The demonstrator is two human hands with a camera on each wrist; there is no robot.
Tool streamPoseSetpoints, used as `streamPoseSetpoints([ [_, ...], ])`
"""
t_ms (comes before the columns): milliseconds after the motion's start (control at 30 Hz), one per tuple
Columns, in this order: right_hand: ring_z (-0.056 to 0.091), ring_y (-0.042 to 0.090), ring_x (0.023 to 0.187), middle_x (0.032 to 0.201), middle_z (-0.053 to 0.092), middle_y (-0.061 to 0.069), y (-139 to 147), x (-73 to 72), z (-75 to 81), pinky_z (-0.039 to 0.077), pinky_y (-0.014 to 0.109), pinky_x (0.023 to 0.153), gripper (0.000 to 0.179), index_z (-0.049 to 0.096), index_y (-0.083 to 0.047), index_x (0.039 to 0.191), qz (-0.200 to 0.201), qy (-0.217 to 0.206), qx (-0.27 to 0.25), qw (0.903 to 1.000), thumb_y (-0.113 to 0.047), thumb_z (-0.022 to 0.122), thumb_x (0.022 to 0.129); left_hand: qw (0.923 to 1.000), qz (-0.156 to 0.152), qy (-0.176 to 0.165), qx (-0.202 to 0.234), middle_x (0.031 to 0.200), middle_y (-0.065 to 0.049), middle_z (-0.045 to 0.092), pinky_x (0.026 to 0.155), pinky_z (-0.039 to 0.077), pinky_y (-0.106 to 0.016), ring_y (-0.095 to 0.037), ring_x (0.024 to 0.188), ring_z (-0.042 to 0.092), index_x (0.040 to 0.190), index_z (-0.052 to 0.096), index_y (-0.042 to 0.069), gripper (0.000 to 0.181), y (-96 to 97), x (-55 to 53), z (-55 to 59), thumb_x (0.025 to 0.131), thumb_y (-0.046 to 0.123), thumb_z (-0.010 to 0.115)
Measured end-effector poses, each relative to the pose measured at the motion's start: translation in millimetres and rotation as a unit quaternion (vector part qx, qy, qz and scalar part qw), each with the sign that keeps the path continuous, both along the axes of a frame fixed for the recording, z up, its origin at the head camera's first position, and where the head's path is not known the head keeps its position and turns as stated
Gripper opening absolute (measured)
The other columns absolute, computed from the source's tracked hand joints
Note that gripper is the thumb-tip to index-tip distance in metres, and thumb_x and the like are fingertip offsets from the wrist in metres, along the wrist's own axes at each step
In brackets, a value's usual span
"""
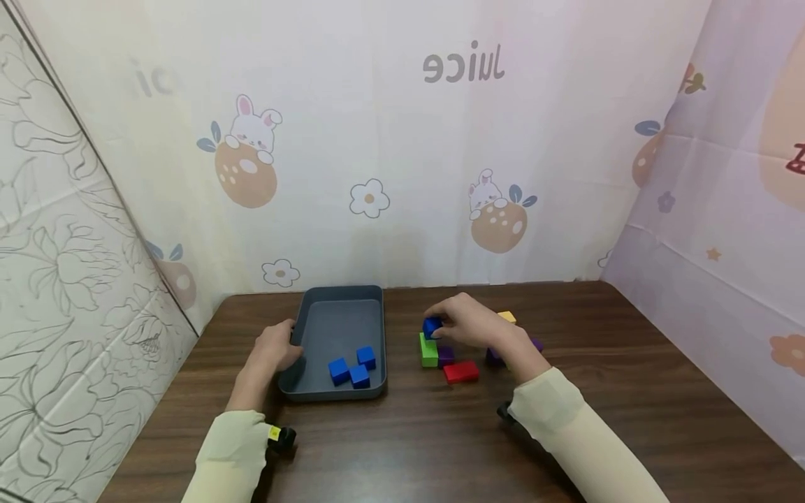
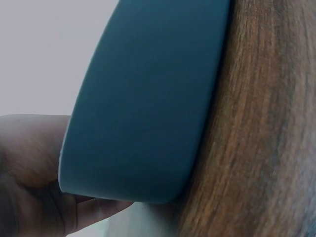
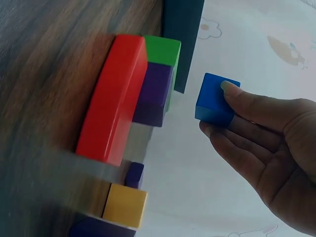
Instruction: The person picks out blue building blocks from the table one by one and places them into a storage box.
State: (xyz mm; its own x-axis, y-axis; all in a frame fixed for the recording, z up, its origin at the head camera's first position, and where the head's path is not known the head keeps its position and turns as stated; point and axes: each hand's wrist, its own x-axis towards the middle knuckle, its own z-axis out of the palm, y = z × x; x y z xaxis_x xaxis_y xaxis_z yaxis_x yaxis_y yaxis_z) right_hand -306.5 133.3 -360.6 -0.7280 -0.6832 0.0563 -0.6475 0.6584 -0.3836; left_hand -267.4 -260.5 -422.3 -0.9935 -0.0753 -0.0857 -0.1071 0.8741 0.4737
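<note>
Between thumb and fingertips my right hand (image 1: 468,321) pinches a blue cube (image 3: 216,100), raised above the other blocks. Under it in the head view are a green block (image 1: 429,351), a purple block (image 1: 445,357) and a red block (image 1: 461,372). My left hand (image 1: 277,347) holds the left side wall of a grey tray (image 1: 333,396), thumb inside the rim and fingers outside. In the left wrist view the tray's outer wall (image 2: 143,108) hides part of that hand. Three blue cubes (image 1: 338,371) lie near the tray's front right corner.
Partly behind my right forearm are a yellow block (image 1: 506,317) and more purple blocks (image 1: 494,357). Everything stands on a dark wooden table (image 1: 402,447). Printed curtains (image 1: 377,140) close off the back and sides. A black wrist camera (image 1: 286,439) sits at my left cuff.
</note>
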Motion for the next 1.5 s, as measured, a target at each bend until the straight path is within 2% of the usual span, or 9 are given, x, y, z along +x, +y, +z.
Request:
streamPoseSetpoints([
  [300, 0.070, 0.011, 0.100, 0.124, 0.075, 0.004, -12.1, 5.4, 3.7, 0.061, 0.037, 0.091, 0.038, 0.073, -0.010, 0.134, 0.001, -0.017, -0.011, 0.9998, -0.017, 0.077, 0.098, 1.0000, 0.004, -0.005, -0.002, 0.141, -0.035, 0.057, 0.100, 0.052, -0.060, -0.044, 0.116, 0.061, 0.150, 0.047, -0.009, 0.061, 0.3, -1.0, 0.4, 0.095, 0.009, 0.070],
  [833, 0.069, 0.013, 0.102, 0.124, 0.075, 0.000, -39.6, 12.8, 10.2, 0.060, 0.036, 0.092, 0.037, 0.074, -0.014, 0.133, 0.021, -0.034, -0.020, 0.9990, -0.018, 0.079, 0.097, 0.9999, 0.007, -0.004, 0.006, 0.142, -0.035, 0.056, 0.100, 0.053, -0.059, -0.042, 0.116, 0.061, 0.150, 0.047, -0.009, 0.061, -0.4, -0.6, -1.5, 0.096, 0.009, 0.069],
  [1167, 0.066, 0.006, 0.088, 0.118, 0.076, -0.001, -66.7, 15.3, 16.6, 0.058, 0.021, 0.084, 0.037, 0.075, -0.012, 0.132, 0.073, 0.010, 0.012, 0.9972, -0.018, 0.080, 0.096, 1.0000, 0.006, -0.001, 0.000, 0.143, -0.035, 0.056, 0.101, 0.052, -0.059, -0.043, 0.117, 0.061, 0.150, 0.046, -0.009, 0.062, -2.2, -0.1, -1.7, 0.096, 0.010, 0.069],
  [1500, 0.064, 0.009, 0.087, 0.115, 0.076, 0.001, -90.3, 12.3, 20.8, 0.056, 0.020, 0.085, 0.036, 0.076, -0.010, 0.130, 0.128, 0.036, 0.036, 0.9905, -0.020, 0.080, 0.096, 1.0000, 0.004, -0.003, 0.001, 0.143, -0.036, 0.055, 0.100, 0.053, -0.059, -0.043, 0.117, 0.061, 0.150, 0.046, -0.010, 0.061, 0.1, 1.5, 0.3, 0.097, 0.010, 0.070],
])
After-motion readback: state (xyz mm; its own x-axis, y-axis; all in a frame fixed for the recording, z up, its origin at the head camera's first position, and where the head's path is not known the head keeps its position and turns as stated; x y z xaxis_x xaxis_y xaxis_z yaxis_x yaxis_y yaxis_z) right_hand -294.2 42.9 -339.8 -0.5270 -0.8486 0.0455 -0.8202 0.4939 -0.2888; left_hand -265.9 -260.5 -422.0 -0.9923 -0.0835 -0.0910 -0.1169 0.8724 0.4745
